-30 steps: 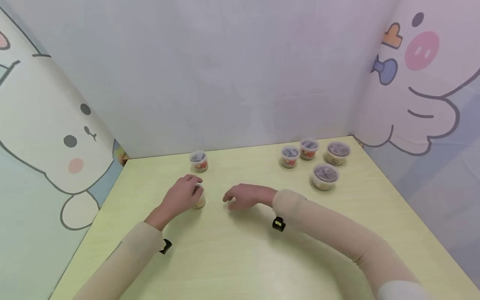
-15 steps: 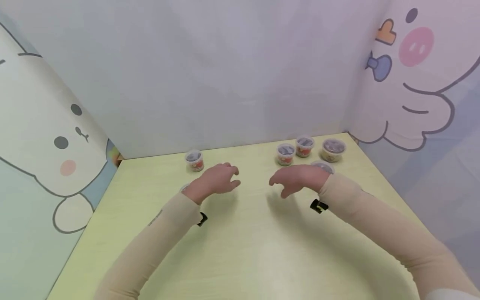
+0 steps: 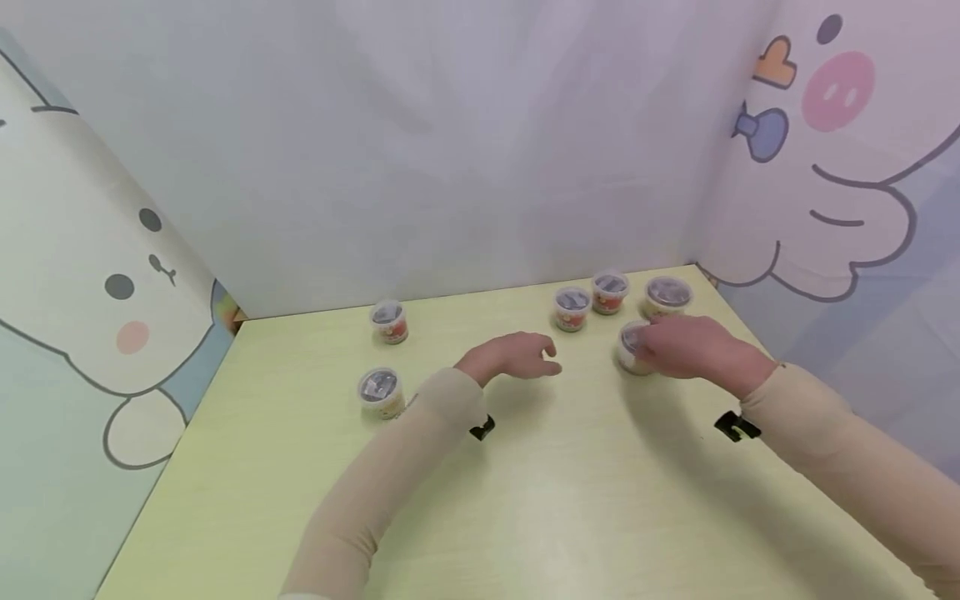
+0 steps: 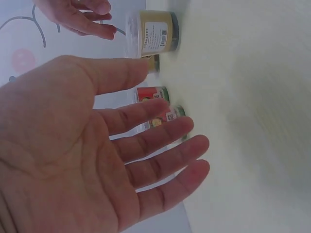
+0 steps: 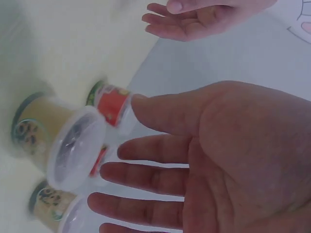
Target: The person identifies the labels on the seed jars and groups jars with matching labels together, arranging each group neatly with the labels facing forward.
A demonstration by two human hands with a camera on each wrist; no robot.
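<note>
Right grip point(image 3: 686, 343): straight-fingered, holds nothing, hovers just beside near tan tub point(image 3: 628, 357). Left grip point(image 3: 517, 356): spread, likewise unladen, left of that tub. Tub upright on worktop point(image 3: 525, 525); behind it, second tan tub point(image 3: 667, 293); behind and leftward, two red-labelled tubs point(image 3: 572, 315).

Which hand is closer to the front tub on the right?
Right. The right hand is close beside the tan-labelled tub, contact unclear; the left hand is apart, off to its left.

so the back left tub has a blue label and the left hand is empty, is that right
The label isn't blue: the head view shows a red label on the back left tub. The left hand is empty, as you say.
</note>
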